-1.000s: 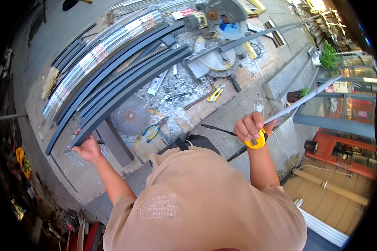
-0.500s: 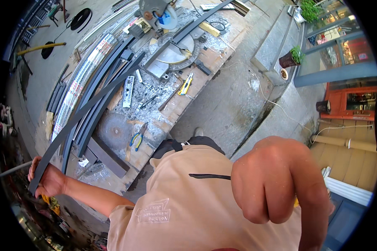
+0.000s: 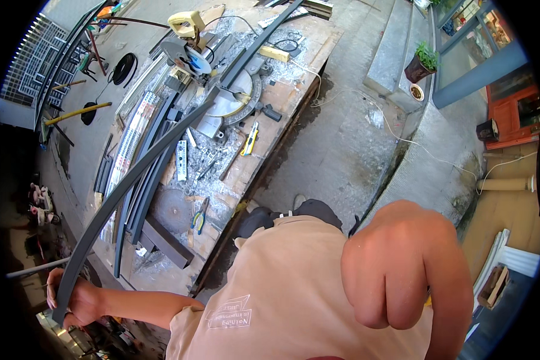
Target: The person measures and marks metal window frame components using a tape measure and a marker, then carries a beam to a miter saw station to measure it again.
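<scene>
My left hand [image 3: 81, 300] grips the near end of a long dark grey metal profile [image 3: 123, 183] at the lower left. The profile slants up over the workbench, and its upper part reaches the mitre saw [image 3: 228, 105], whose blade head [image 3: 186, 57] with a pale yellow handle is raised. Close to the camera, my right hand [image 3: 405, 264] is closed with its knuckles up. Only a small dark tip [image 3: 355, 225] shows beside its fingers; what it holds is mostly hidden. More dark profiles [image 3: 153, 195] and a bundle in printed wrap [image 3: 129, 153] lie under the held one.
On the bench are a yellow utility knife [image 3: 250, 139], pliers [image 3: 200, 216], a round saw disc [image 3: 173, 209], a white patterned strip [image 3: 182, 160] and metal shavings. A white cable [image 3: 396, 133] crosses the floor toward concrete steps [image 3: 384, 57] and a potted plant [image 3: 423, 62] on the right.
The view has shifted, bringing more of the saw's head into sight. The thin black piece that stuck out left of my right hand now barely shows. My left hand still holds the profile.
</scene>
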`<state>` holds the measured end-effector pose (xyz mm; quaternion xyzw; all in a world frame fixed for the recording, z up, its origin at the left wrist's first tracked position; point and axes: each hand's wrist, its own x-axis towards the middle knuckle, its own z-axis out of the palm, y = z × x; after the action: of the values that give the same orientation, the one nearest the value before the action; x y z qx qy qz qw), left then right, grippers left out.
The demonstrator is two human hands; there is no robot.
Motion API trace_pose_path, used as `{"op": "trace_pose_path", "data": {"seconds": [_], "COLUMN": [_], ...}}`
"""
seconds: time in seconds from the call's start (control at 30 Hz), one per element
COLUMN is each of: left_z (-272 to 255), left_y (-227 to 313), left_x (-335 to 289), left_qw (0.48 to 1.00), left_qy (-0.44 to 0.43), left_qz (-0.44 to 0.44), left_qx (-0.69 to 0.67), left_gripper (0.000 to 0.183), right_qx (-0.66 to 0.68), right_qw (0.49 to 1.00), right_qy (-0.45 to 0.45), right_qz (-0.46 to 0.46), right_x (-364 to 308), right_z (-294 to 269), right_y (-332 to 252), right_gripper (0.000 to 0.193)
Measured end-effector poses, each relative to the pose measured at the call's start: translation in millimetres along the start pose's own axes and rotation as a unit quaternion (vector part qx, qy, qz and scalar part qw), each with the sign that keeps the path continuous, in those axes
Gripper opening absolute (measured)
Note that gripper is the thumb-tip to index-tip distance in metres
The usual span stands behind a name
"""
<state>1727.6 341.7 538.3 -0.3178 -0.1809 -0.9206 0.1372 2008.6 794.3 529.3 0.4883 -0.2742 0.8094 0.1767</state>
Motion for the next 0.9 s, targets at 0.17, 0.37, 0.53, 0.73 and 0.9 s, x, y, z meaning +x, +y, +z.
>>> {"op": "trace_pose_path", "data": {"seconds": [0.17,0.37,0.53,0.73,0.9], "left_z": [13.2,-16.8,-50.3,-84.3,-100.9], "left_y": [-60.5,-143.0,-207.9,-271.5,-317.1], "left_x": [-28.6,-31.2,-21.7,-10.5,-26.1], "left_qw": [0.996,0.984,0.968,0.956,0.928], "left_qy": [0.050,0.068,0.085,0.169,0.253], "left_qz": [-0.048,-0.129,-0.167,-0.177,-0.228], "left_qx": [-0.053,-0.101,-0.169,-0.162,-0.148], "left_gripper": [0.045,0.045,0.046,0.043,0.043], "right_qx": [-0.014,-0.057,-0.261,-0.212,-0.014], "right_qw": [0.998,0.981,0.897,0.673,0.690], "right_qy": [-0.004,-0.094,0.080,0.458,0.631], "right_qz": [-0.067,0.158,0.349,0.541,0.356], "right_x": [-4.5,2.7,-46.1,-142.6,-206.0], "right_z": [-7.0,-48.3,-103.4,-215.5,-303.6], "right_y": [-2.1,-44.6,-47.9,19.6,42.8], "right_gripper": [0.028,0.042,0.039,0.054,0.081]}}
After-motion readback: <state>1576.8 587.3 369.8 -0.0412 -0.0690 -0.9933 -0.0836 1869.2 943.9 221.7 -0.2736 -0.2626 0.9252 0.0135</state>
